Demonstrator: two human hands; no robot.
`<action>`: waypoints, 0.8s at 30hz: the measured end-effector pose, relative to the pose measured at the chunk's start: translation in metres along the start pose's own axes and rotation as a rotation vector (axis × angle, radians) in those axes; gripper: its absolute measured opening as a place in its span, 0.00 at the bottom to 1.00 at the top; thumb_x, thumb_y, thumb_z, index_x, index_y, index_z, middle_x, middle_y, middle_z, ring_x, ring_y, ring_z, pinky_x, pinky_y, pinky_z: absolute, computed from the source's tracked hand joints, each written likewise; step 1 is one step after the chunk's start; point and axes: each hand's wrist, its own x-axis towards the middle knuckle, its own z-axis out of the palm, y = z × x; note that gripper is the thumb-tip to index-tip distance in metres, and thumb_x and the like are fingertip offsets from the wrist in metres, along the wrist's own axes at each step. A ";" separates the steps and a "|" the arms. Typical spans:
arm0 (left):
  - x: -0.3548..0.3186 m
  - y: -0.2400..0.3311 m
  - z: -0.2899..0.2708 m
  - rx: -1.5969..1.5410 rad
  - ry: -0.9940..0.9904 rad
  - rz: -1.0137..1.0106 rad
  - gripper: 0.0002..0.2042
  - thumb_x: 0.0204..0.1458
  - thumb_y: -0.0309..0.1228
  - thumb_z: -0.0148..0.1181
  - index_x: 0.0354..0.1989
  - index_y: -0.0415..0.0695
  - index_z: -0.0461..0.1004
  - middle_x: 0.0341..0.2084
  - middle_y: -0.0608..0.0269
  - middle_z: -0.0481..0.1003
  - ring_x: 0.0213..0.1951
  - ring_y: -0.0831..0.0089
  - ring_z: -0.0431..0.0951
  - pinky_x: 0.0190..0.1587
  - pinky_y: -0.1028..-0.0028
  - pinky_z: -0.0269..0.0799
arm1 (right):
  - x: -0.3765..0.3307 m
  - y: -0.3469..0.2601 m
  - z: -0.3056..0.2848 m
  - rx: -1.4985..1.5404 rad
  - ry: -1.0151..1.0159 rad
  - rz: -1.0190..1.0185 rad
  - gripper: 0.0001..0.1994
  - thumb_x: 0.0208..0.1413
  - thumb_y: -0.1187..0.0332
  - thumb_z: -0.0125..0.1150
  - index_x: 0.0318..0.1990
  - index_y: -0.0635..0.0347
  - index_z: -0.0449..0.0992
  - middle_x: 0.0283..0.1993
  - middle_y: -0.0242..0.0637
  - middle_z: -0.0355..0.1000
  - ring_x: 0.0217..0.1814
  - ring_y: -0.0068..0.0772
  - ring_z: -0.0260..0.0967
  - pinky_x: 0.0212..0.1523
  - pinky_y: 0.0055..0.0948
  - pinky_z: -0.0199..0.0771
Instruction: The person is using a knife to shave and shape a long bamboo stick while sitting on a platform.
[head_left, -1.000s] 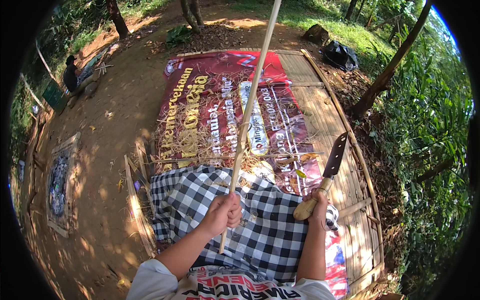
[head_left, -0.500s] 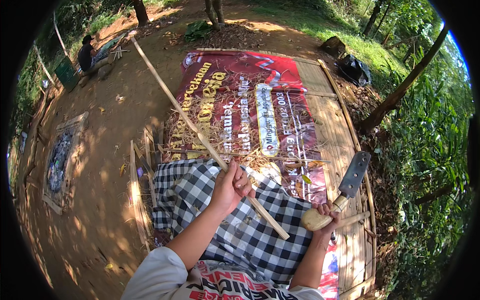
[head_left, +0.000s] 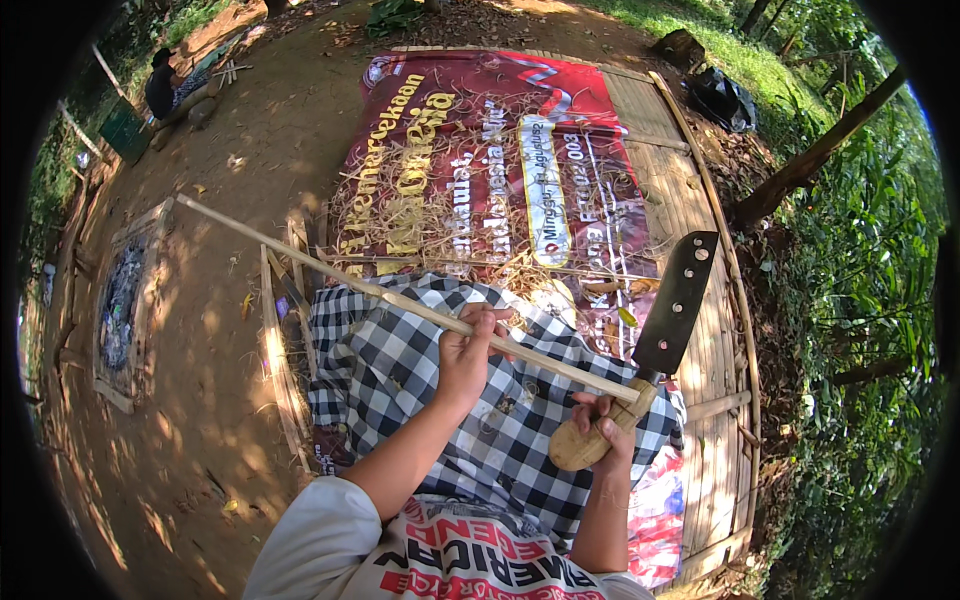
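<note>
My left hand (head_left: 468,358) is closed around a long, thin bamboo stick (head_left: 310,262). The stick slants from the far left down to the right across my lap, and its near end meets the knife's handle. In my right hand (head_left: 606,426) is a broad-bladed knife (head_left: 678,304) with holes along the dark blade, gripped by its thick, pale wooden handle. The blade points up and away to the right. Under both hands a black-and-white checked cloth (head_left: 400,400) covers my legs.
A dark red printed banner (head_left: 470,150) strewn with fine shavings lies on a bamboo platform (head_left: 680,220). Split bamboo pieces (head_left: 282,350) lean at its left. A framed ash pit (head_left: 125,300) is on the dirt. Another person (head_left: 165,90) sits far left. A black bag (head_left: 722,100) lies at the far right.
The stick has swung left and lower, its near end moving right to the knife's handle. My right hand has brought the knife inward, with its blade turned more broadly into view.
</note>
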 end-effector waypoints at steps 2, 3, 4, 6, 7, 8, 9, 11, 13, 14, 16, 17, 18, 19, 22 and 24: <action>-0.006 -0.007 -0.009 0.028 0.023 0.020 0.13 0.62 0.31 0.48 0.40 0.34 0.76 0.38 0.64 0.63 0.27 0.80 0.71 0.25 0.78 0.74 | 0.005 0.001 0.009 -0.001 0.049 0.003 0.18 0.41 0.61 0.68 0.35 0.56 0.64 0.47 0.54 0.73 0.27 0.26 0.64 0.44 0.31 0.63; -0.008 -0.008 -0.011 0.046 0.037 0.043 0.13 0.61 0.30 0.48 0.40 0.33 0.76 0.39 0.64 0.64 0.27 0.80 0.71 0.25 0.78 0.74 | 0.009 -0.003 0.014 0.007 0.070 0.016 0.17 0.42 0.62 0.67 0.35 0.56 0.64 0.47 0.53 0.72 0.28 0.25 0.64 0.45 0.31 0.63; -0.010 -0.011 -0.012 0.065 0.048 0.066 0.12 0.61 0.30 0.49 0.40 0.33 0.76 0.39 0.64 0.64 0.28 0.80 0.71 0.25 0.78 0.74 | 0.014 -0.004 0.014 0.052 0.078 0.002 0.15 0.44 0.63 0.65 0.35 0.56 0.65 0.47 0.52 0.73 0.29 0.25 0.64 0.46 0.31 0.63; -0.016 -0.014 -0.010 0.053 0.120 0.027 0.12 0.61 0.32 0.50 0.37 0.33 0.75 0.42 0.64 0.65 0.28 0.78 0.69 0.25 0.75 0.72 | 0.024 -0.010 0.020 0.165 0.101 0.014 0.12 0.46 0.64 0.62 0.34 0.56 0.65 0.47 0.51 0.73 0.29 0.24 0.64 0.48 0.31 0.62; -0.018 -0.016 -0.011 0.060 0.125 0.018 0.12 0.61 0.32 0.49 0.37 0.34 0.74 0.41 0.64 0.65 0.27 0.78 0.69 0.24 0.75 0.72 | 0.030 -0.011 0.020 0.217 0.127 0.019 0.11 0.46 0.65 0.60 0.34 0.56 0.66 0.47 0.52 0.73 0.29 0.24 0.64 0.49 0.30 0.62; -0.019 -0.018 -0.012 0.067 0.132 0.009 0.12 0.61 0.31 0.49 0.37 0.34 0.74 0.41 0.65 0.65 0.27 0.78 0.69 0.24 0.75 0.71 | 0.035 -0.012 0.021 0.268 0.151 0.026 0.10 0.47 0.66 0.59 0.34 0.56 0.66 0.48 0.52 0.73 0.29 0.24 0.63 0.49 0.30 0.62; -0.020 -0.017 -0.009 0.082 0.126 0.005 0.12 0.62 0.31 0.48 0.37 0.35 0.74 0.40 0.65 0.66 0.27 0.78 0.68 0.24 0.74 0.71 | 0.040 -0.015 0.025 0.279 0.177 0.034 0.09 0.46 0.67 0.59 0.34 0.56 0.66 0.48 0.52 0.73 0.29 0.23 0.63 0.51 0.31 0.62; -0.022 -0.021 -0.006 0.050 0.122 -0.054 0.12 0.62 0.32 0.47 0.37 0.35 0.74 0.40 0.66 0.66 0.26 0.78 0.68 0.24 0.74 0.71 | 0.047 -0.015 0.025 0.283 0.183 0.042 0.09 0.46 0.67 0.59 0.34 0.56 0.67 0.51 0.53 0.71 0.30 0.23 0.64 0.53 0.31 0.63; -0.022 -0.022 -0.004 0.030 0.142 -0.073 0.13 0.62 0.33 0.47 0.37 0.35 0.73 0.37 0.66 0.67 0.26 0.78 0.67 0.23 0.74 0.70 | 0.050 -0.011 0.026 0.280 0.158 0.057 0.10 0.45 0.68 0.58 0.36 0.56 0.68 0.54 0.53 0.69 0.30 0.24 0.65 0.54 0.32 0.63; -0.022 -0.023 -0.004 0.028 0.140 -0.071 0.13 0.63 0.33 0.47 0.38 0.35 0.73 0.37 0.66 0.67 0.26 0.78 0.67 0.23 0.74 0.70 | 0.052 -0.010 0.026 0.295 0.157 0.058 0.10 0.45 0.69 0.59 0.36 0.56 0.68 0.55 0.53 0.68 0.31 0.25 0.65 0.53 0.33 0.63; -0.020 -0.024 -0.006 0.029 0.131 -0.073 0.13 0.63 0.33 0.46 0.38 0.35 0.73 0.36 0.66 0.67 0.26 0.78 0.66 0.23 0.74 0.69 | 0.052 -0.005 0.027 0.330 0.163 0.059 0.10 0.44 0.70 0.60 0.36 0.56 0.69 0.56 0.51 0.67 0.31 0.26 0.66 0.52 0.34 0.63; -0.020 -0.024 -0.006 0.027 0.139 -0.072 0.13 0.63 0.33 0.46 0.38 0.35 0.73 0.35 0.66 0.67 0.26 0.78 0.66 0.23 0.74 0.69 | 0.056 -0.001 0.025 0.324 0.158 0.078 0.10 0.44 0.70 0.60 0.36 0.56 0.68 0.58 0.50 0.65 0.31 0.27 0.66 0.52 0.34 0.63; -0.019 -0.024 -0.009 0.029 0.146 -0.069 0.13 0.63 0.34 0.46 0.39 0.35 0.73 0.35 0.66 0.67 0.25 0.78 0.66 0.23 0.74 0.69 | 0.060 0.001 0.030 0.339 0.134 0.082 0.10 0.44 0.70 0.60 0.35 0.55 0.68 0.58 0.50 0.65 0.31 0.27 0.66 0.52 0.34 0.63; -0.018 -0.024 -0.012 0.030 0.154 -0.067 0.13 0.63 0.34 0.46 0.40 0.36 0.73 0.34 0.66 0.67 0.25 0.78 0.66 0.23 0.75 0.68 | 0.063 0.001 0.035 0.353 0.109 0.086 0.10 0.44 0.69 0.60 0.35 0.55 0.68 0.58 0.51 0.65 0.31 0.27 0.66 0.52 0.34 0.63; -0.015 -0.024 -0.014 0.025 0.190 -0.136 0.13 0.62 0.35 0.49 0.42 0.35 0.72 0.30 0.65 0.67 0.25 0.81 0.66 0.23 0.76 0.71 | 0.074 0.004 0.041 0.430 0.024 0.067 0.10 0.43 0.67 0.59 0.34 0.54 0.66 0.60 0.54 0.63 0.32 0.26 0.66 0.53 0.33 0.64; -0.012 -0.028 -0.017 0.009 0.211 -0.171 0.15 0.62 0.37 0.49 0.43 0.35 0.72 0.28 0.65 0.67 0.25 0.81 0.66 0.22 0.76 0.70 | 0.084 0.006 0.046 0.490 -0.039 0.034 0.11 0.43 0.67 0.59 0.34 0.54 0.66 0.61 0.55 0.61 0.33 0.26 0.66 0.53 0.32 0.64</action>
